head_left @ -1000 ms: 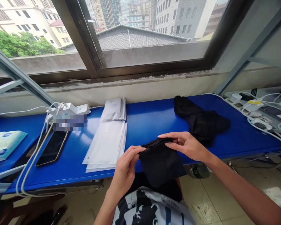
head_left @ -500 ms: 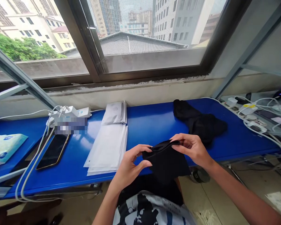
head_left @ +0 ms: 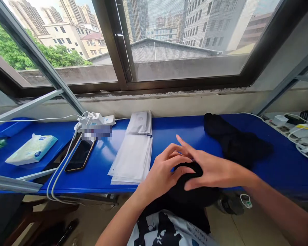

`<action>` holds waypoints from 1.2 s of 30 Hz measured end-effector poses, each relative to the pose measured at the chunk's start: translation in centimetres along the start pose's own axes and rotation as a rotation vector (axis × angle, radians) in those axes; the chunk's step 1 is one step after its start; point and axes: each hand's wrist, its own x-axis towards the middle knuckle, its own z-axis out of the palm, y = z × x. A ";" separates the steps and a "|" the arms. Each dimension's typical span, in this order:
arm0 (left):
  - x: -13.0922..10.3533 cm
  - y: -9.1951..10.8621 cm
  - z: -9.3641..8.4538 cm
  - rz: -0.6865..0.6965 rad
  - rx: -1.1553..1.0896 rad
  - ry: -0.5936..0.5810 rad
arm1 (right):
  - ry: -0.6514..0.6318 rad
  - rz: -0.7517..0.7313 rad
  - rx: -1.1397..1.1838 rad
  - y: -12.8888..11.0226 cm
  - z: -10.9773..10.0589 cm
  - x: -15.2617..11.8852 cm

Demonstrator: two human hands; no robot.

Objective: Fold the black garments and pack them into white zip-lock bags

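Note:
A piece of black cloth (head_left: 193, 168) is bunched between my two hands, over my lap at the desk's front edge. My left hand (head_left: 166, 169) pinches its upper edge, thumb below and fingers curled above. From the other side, my right hand (head_left: 210, 169) is closed around the cloth, its thumb in front and one finger pointing up past the left fingers. The fingertips overlap, so part of the grip is hidden. Beyond my right hand, a second heap of black cloth (head_left: 236, 138) lies crumpled on the blue desk (head_left: 174, 126).
Stacked white packets (head_left: 133, 157) lie left of my hands, near a phone (head_left: 79, 159) and a power strip (head_left: 97, 119) with white cables. A tissue pack (head_left: 32, 148) sits farther left. Chargers (head_left: 304, 131) crowd the right side. Metal posts (head_left: 64, 90) flank the desk.
My hands have come together and now overlap around the cloth, which was held spread between them before. The cloth has become bunched. The view has turned slightly left.

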 end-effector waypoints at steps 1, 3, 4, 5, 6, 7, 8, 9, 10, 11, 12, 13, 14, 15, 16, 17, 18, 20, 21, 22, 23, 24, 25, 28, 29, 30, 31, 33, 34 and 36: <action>-0.1 -0.2 0.0 0.007 0.009 0.022 | -0.028 0.056 -0.008 -0.1 0.6 0.7; -0.4 -0.7 -0.3 -0.008 0.015 0.008 | -0.131 0.121 0.041 -0.2 1.5 1.7; -0.5 -0.8 -0.4 -0.016 0.013 -0.010 | -0.177 0.128 0.088 -0.1 1.8 2.0; -0.7 -0.9 -0.5 -0.024 0.008 -0.025 | -0.210 0.131 0.140 0.0 1.9 2.2; -0.7 -0.9 -0.7 -0.029 -0.001 -0.034 | -0.234 0.138 0.197 0.2 1.9 2.3; -0.7 -0.8 -0.8 -0.030 -0.012 -0.040 | -0.251 0.148 0.261 0.4 2.0 2.4; -0.7 -0.8 -1.1 -0.035 -0.018 -0.039 | -0.278 0.168 0.332 0.7 2.0 2.4; -0.5 -0.8 -1.5 -0.051 -0.013 -0.024 | -0.315 0.200 0.399 1.1 2.2 2.3; -0.4 -1.0 -2.0 -0.088 0.013 0.015 | -0.347 0.237 0.458 1.6 2.4 2.0; -0.3 -1.3 -2.5 -0.154 0.074 0.075 | -0.358 0.275 0.512 2.1 2.7 1.7; -0.3 -1.7 -3.1 -0.245 0.179 0.149 | -0.324 0.313 0.568 2.6 3.1 1.3; -0.4 -2.4 -3.7 -0.351 0.328 0.217 | -0.240 0.352 0.631 3.1 3.5 0.7; -0.7 -3.2 -4.2 -0.458 0.501 0.259 | -0.121 0.390 0.706 3.7 3.9 0.1; -1.1 -4.2 -4.6 -0.542 0.671 0.262 | 0.018 0.423 0.793 4.1 4.4 -0.6; -1.7 -5.1 -4.9 -0.593 0.810 0.231 | 0.150 0.456 0.888 4.6 4.8 -1.2; -2.3 -6.0 -5.2 -0.610 0.902 0.186 | 0.258 0.486 0.979 4.9 5.2 -1.8; -3.0 -6.9 -5.3 -0.604 0.945 0.149 | 0.335 0.507 1.054 5.2 5.6 -2.3; -4.2 -8.2 -5.6 -0.575 0.932 0.143 | 0.412 0.523 1.157 5.4 6.2 -2.8; -4.7 -8.6 -5.7 -0.562 0.898 0.166 | 0.436 0.516 1.188 5.4 6.6 -2.8; -5.1 -8.8 -5.7 -0.552 0.855 0.188 | 0.459 0.503 1.211 5.3 6.8 -2.8; -5.5 -8.9 -5.8 -0.544 0.812 0.204 | 0.486 0.489 1.232 5.2 7.1 -2.7; -5.7 -8.9 -5.8 -0.537 0.777 0.209 | 0.518 0.481 1.255 5.1 7.3 -2.5; -5.8 -8.9 -5.8 -0.536 0.762 0.210 | 0.559 0.486 1.279 5.0 7.5 -2.3; -5.9 -8.4 -5.3 -0.607 0.823 0.211 | 0.718 0.564 1.351 4.7 7.7 -1.8; -5.8 -8.1 -5.0 -0.651 0.849 0.213 | 0.761 0.600 1.366 4.6 7.7 -1.6; -5.7 -7.9 -4.8 -0.695 0.867 0.211 | 0.796 0.635 1.374 4.6 7.7 -1.6; -5.6 -7.5 -4.6 -0.740 0.882 0.208 | 0.822 0.665 1.378 4.6 7.6 -1.5; -5.3 -6.6 -4.4 -0.825 0.916 0.210 | 0.847 0.695 1.389 4.6 7.6 -1.5; -5.2 -6.1 -4.4 -0.854 0.932 0.227 | 0.855 0.694 1.398 4.6 7.5 -1.5; -5.1 -4.9 -4.6 -0.855 0.958 0.303 | 0.838 0.678 1.419 4.5 7.4 -1.5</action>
